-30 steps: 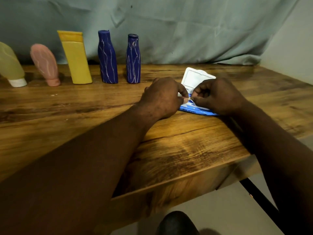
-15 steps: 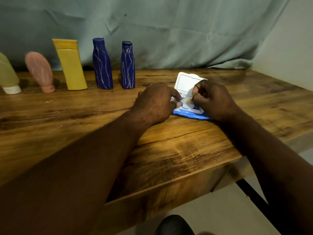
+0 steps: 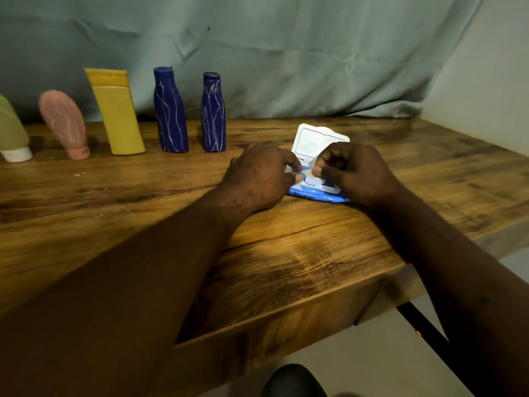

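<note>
Pack-and-wipe relation at the moment of extraction. The wet-wipes pack (image 3: 315, 194) lies flat on the wooden table (image 3: 286, 253) at 12 o'clock from the person, right of table centre. Its long axis runs roughly from 9 to 3 o'clock, and its white lid (image 3: 312, 141) is flipped open toward 12 o'clock. The left hand (image 3: 257, 179) sits at the pack's 9 o'clock end, fingers curled onto it, steadying it. The right hand (image 3: 357, 173) covers the 3 o'clock end and pinches a white wipe (image 3: 312, 180) at the opening. The hands lie close together, nearly touching over the opening, and both are equally near; the pull would likely run upward, or toward 6 o'clock. Along the far edge, at 10 to 11 o'clock, stand two blue bottles (image 3: 171, 113), a yellow tube (image 3: 117, 113), a pink tube (image 3: 64, 124) and a pale bottle (image 3: 11, 133). A grey-green cloth (image 3: 286, 53) hangs behind; a plain wall (image 3: 486, 81) stands at 2 o'clock.
</note>
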